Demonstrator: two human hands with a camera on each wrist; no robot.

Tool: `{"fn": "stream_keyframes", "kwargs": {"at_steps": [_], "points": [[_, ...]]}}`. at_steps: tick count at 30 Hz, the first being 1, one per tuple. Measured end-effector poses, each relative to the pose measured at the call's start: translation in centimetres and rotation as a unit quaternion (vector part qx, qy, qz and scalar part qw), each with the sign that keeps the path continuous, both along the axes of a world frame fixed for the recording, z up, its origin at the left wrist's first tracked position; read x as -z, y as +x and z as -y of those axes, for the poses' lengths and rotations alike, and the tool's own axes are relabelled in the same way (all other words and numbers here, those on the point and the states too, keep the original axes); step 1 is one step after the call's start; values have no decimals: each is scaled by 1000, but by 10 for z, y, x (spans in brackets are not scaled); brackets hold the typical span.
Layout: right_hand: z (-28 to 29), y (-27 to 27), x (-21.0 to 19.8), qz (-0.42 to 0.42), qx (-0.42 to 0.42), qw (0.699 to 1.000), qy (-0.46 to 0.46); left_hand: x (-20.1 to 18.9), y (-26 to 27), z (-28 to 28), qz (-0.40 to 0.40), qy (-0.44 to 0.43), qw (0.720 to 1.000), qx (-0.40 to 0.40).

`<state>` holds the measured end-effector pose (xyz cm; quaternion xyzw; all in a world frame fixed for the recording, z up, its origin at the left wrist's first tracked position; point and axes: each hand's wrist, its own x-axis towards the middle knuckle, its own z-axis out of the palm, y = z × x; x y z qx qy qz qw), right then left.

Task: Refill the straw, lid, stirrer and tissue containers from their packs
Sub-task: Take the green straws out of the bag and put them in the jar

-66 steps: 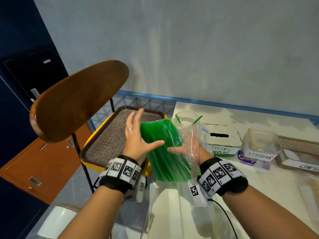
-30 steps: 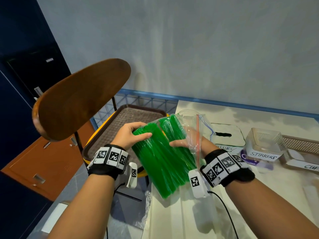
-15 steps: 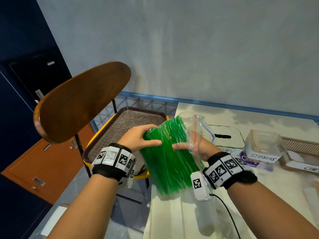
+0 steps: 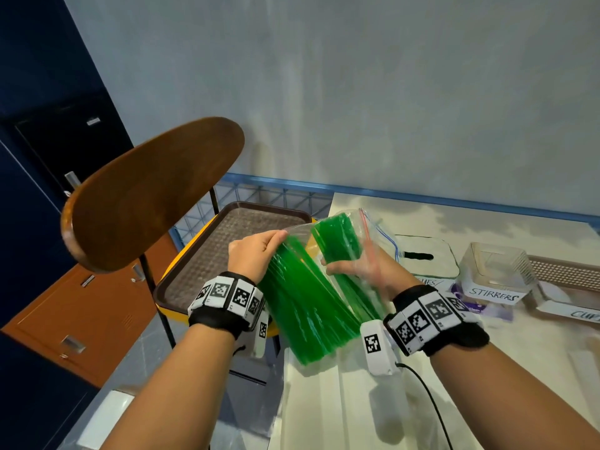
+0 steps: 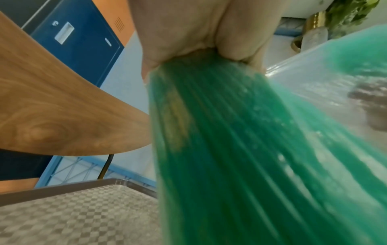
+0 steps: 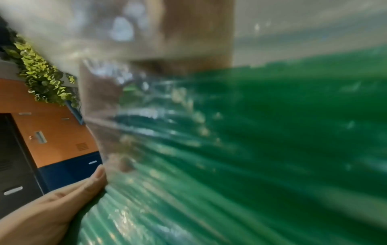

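Here the left hand (image 4: 256, 254) is gripping one bundle of green straws (image 4: 305, 306), its fingers curled round the upper end of the bundle, as the left wrist view shows with the straws (image 5: 240, 149) running out from under the closed palm (image 5: 199, 28). The right hand (image 4: 363, 271) is sitting inside the clear zip bag (image 4: 373, 228), fingers wrapped round a second, smaller bunch of straws (image 4: 337, 235) seen through the plastic. In the right wrist view the bag film and green straws (image 6: 251, 140) are filling most of the picture, blurred, with a thumb (image 6: 62, 199) lying along the plastic edge. Both bundles are slanting down toward the person, their lower ends hanging just over the near edge of the pale table (image 4: 422, 216).

Behind the bag, a white box (image 4: 425, 254) with a dark slot is standing on the table, and right of it a clear tub labelled STIRRERS (image 4: 496, 271). To the left, a brown tray (image 4: 233, 241) is resting on a yellow seat, with a wooden chair back (image 4: 146, 193) rising above it.
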<state>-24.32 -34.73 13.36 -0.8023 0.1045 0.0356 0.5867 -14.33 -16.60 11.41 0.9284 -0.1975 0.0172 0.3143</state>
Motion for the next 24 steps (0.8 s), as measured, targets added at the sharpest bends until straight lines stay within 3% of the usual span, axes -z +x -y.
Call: {"fn": "stream_keyframes", "kwargs": {"at_steps": [4, 8, 14, 20, 24], "points": [[11, 1, 2, 36, 12, 999, 30, -4, -1, -4, -20, -8, 999, -27], [23, 0, -3, 106, 103, 974, 171, -2, 8, -21, -70, -83, 993, -54], [27, 7, -7, 150, 137, 963, 176, 2, 13, -22, -62, -128, 988, -52], [39, 28, -25, 262, 281, 891, 244, 13, 18, -35, -35, -164, 978, -124], [49, 44, -45, 322, 334, 845, 267, 18, 26, -39, -30, -183, 968, -171]]}}
